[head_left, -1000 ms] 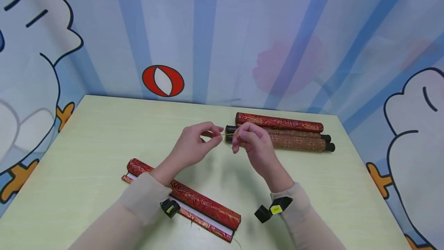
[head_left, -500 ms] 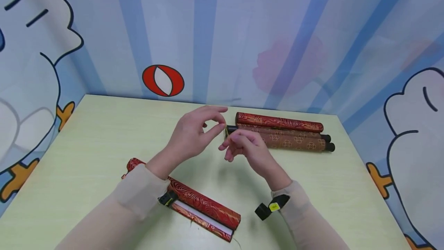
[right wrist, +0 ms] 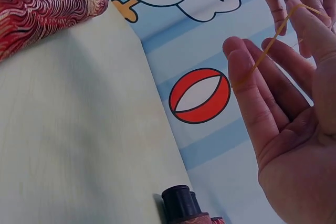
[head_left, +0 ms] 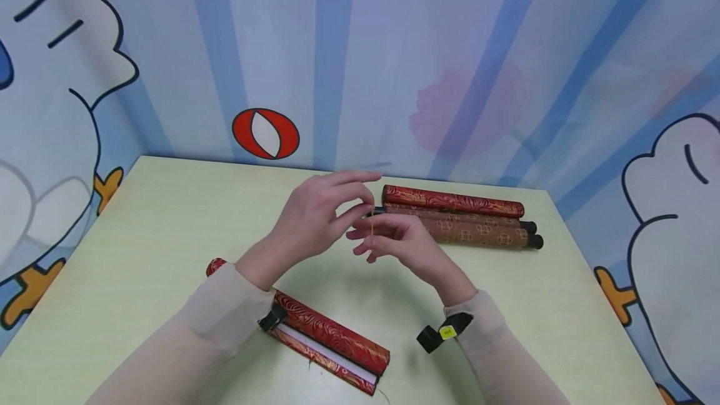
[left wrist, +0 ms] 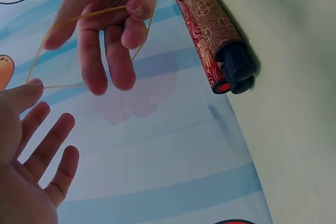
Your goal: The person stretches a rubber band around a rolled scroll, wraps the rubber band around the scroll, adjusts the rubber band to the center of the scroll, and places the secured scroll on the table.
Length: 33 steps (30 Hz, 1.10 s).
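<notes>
Between my hands a thin yellow rubber band is stretched. My left hand pinches one part of it between thumb and index finger, the other fingers spread. My right hand is inside the loop: in the left wrist view the band spans its spread fingers, which are mostly straight. The right wrist view shows the band drawn taut between the right thumb and index finger. Below my left forearm lies a red patterned scroll, rolled from both sides, with a white strip showing between; the left sleeve hides part of it.
Behind my right hand, a red patterned scroll lies beside brown flower-patterned scrolls with black end knobs. All rest on a pale table. A printed backdrop stands along its back and sides.
The band ran sideways between both hands; now it hangs upright, stretched across the right fingers. My right fingers have uncurled and spread. My left hand has moved slightly forward and right.
</notes>
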{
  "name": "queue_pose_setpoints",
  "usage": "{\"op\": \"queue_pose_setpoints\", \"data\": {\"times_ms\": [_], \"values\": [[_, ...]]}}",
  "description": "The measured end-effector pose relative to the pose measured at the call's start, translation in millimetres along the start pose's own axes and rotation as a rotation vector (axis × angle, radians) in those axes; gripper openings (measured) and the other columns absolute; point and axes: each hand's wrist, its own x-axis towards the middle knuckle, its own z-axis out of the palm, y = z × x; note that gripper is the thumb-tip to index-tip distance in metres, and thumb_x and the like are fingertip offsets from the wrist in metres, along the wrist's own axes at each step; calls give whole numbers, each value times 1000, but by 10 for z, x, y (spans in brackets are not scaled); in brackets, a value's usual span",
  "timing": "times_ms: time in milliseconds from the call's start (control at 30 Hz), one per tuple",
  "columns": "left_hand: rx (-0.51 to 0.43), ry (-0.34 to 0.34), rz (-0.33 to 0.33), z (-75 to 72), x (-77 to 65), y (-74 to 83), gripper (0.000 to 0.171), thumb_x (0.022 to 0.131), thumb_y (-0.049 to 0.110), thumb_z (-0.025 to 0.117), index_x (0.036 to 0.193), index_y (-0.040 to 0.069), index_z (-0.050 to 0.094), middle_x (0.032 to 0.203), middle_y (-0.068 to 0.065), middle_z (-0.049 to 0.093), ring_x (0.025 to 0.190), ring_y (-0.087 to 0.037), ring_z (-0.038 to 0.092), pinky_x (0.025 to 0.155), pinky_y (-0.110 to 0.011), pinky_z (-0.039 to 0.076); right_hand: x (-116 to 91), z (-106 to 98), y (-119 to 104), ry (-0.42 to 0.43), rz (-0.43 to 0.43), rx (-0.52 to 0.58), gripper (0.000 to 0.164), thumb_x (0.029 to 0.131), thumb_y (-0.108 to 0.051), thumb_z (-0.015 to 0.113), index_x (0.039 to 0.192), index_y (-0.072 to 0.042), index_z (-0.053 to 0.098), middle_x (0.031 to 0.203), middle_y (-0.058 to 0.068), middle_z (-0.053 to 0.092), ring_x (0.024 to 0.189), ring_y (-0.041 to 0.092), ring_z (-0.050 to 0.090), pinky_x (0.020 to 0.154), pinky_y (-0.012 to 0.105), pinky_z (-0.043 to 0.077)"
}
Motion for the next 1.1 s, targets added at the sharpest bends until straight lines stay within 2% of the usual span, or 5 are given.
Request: {"op": "queue_pose_setpoints", "data": {"times_ms": [200, 367, 567, 900, 1100], "values": [[40, -18, 62, 38, -9, -70, 5, 96, 14, 82, 94, 17, 78, 140, -4, 72, 81, -19, 72, 72, -34, 57, 1, -9, -23, 12, 8, -63, 37, 102, -7, 72, 138, -1, 69, 126, 17, 76, 104, 26, 78, 82, 37, 64], [57, -71, 5, 44, -31, -98, 6, 95, 21, 85, 100, 19, 81, 147, -3, 68, 92, -20, 75, 79, -36, 59, -20, -20, -13, 41, 30, -67, 55, 99, -7, 77, 151, -3, 59, 132, 18, 73, 117, 30, 74, 93, 37, 64], [84, -98, -29, -77, -55, -119, 33, 91, 25, 88, 122, 18, 82, 150, -4, 65, 118, -25, 72, 90, -41, 61, -106, -145, -25, 69, 25, -87, 65, 99, -5, 76, 160, -8, 50, 145, 20, 65, 120, 27, 73, 94, 36, 63], [93, -264, -138, -249, -174, -162, 73, 85, 47, 90, 149, 21, 66, 160, -3, 56, 137, -29, 61, 108, -53, 54, -219, -404, -153, 112, 6, -151, 71, 96, -2, 79, 160, -5, 48, 148, 17, 63, 130, 32, 67, 98, 35, 61], [69, -308, -155, -278, -265, -196, 84, 84, 49, 91, 157, 23, 57, 162, -3, 53, 142, -31, 57, 111, -57, 51, -225, -442, -173, 100, 20, -182, 72, 95, -1, 79, 160, -6, 48, 148, 16, 63, 131, 35, 66, 97, 33, 61]]}}
